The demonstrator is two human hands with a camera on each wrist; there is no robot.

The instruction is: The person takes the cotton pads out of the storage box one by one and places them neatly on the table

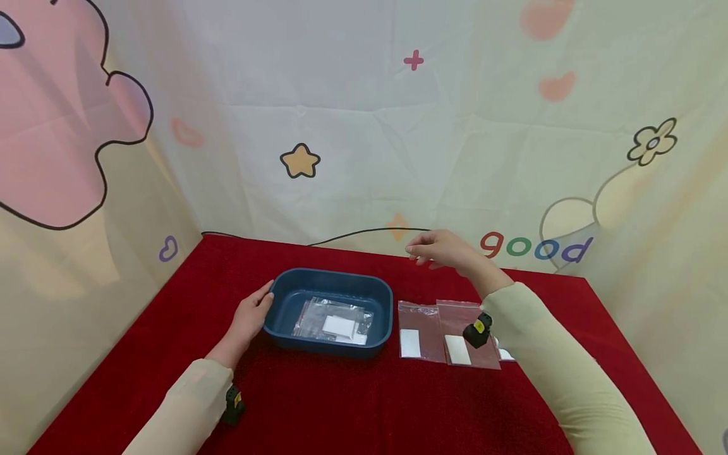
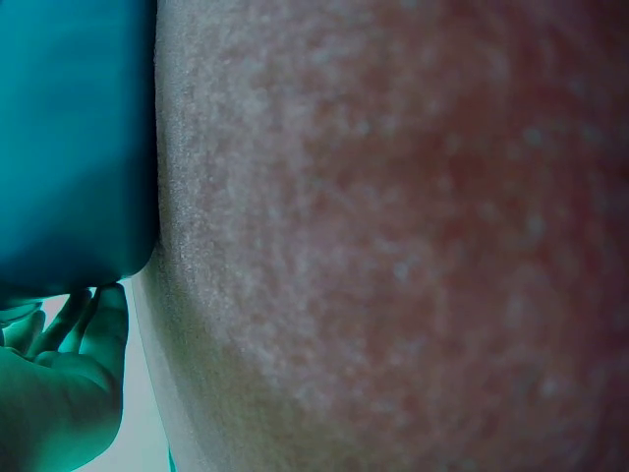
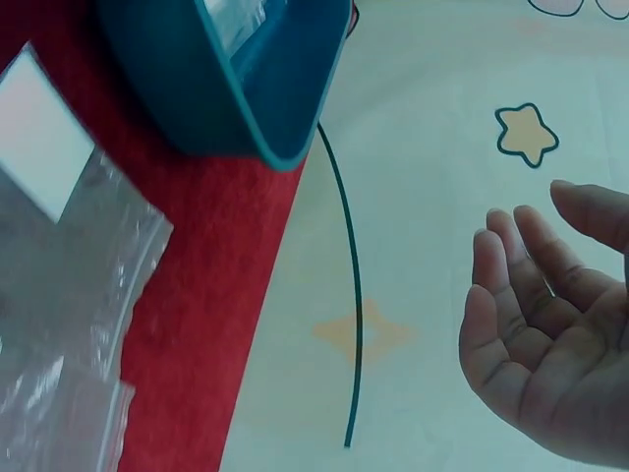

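A dark blue rectangular plastic basin (image 1: 330,346) stands on the red cloth. Inside it lie several clear zip bags (image 1: 309,316) with white pieces in them, overlapping. My left hand (image 1: 248,316) grips the basin's left end at the rim; in the left wrist view the fingers (image 2: 103,329) meet the end of the basin. Raised behind the flat zip bags, to the right of the basin, my right hand (image 1: 440,248) holds nothing. The right wrist view shows its palm with loosely bent fingers (image 3: 491,256), apart from any object.
Right of the basin lie clear zip bags (image 1: 425,319), each with a white rectangle (image 1: 410,343); another white piece (image 1: 504,352) is partly behind my right sleeve. Red cloth (image 1: 341,411) covers the table. A printed curtain (image 1: 352,126) hangs behind it and at both sides.
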